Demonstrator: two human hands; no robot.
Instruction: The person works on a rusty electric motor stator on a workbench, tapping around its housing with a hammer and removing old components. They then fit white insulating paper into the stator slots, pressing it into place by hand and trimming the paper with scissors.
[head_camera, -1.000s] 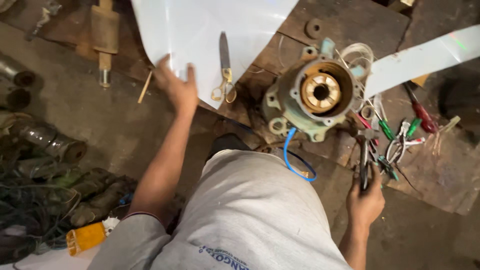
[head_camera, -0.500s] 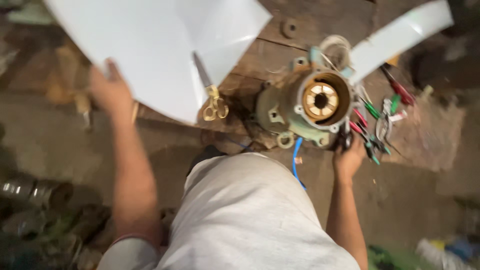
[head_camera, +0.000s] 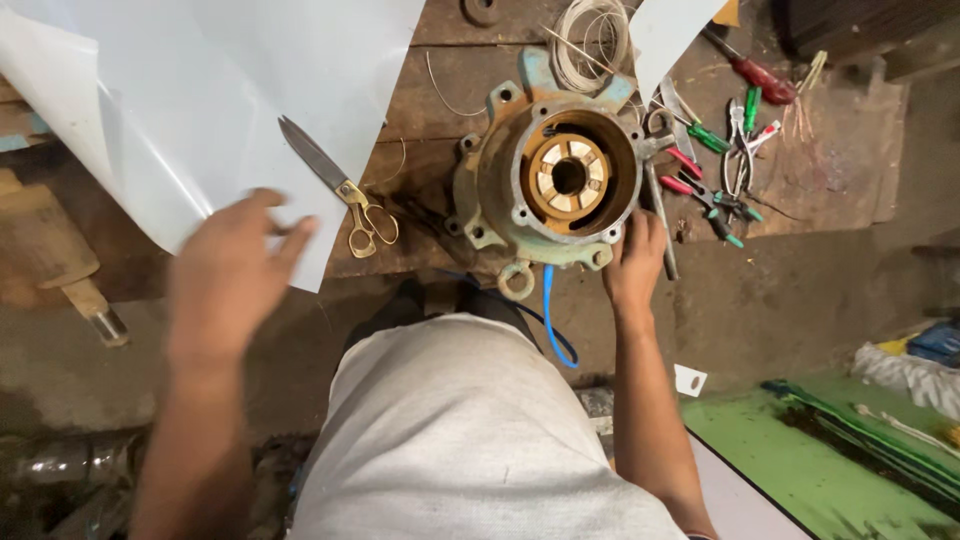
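Greenish motor housing (head_camera: 500, 190) with a coppery core sits on grimy wooden planks (head_camera: 440, 80), right hand (head_camera: 633, 265) touching its rim, fingers loosely curled, left hand (head_camera: 228, 285) spread wide over pale sheet (head_camera: 200, 90).

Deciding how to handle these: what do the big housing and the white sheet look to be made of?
Housing: probably cast metal, going by its thick lugs and worn pale-green paint; the core looks like copper or brass. White sheet: thin, smooth, slightly glossy, curling at the edge, so likely plastic film or coated paper.
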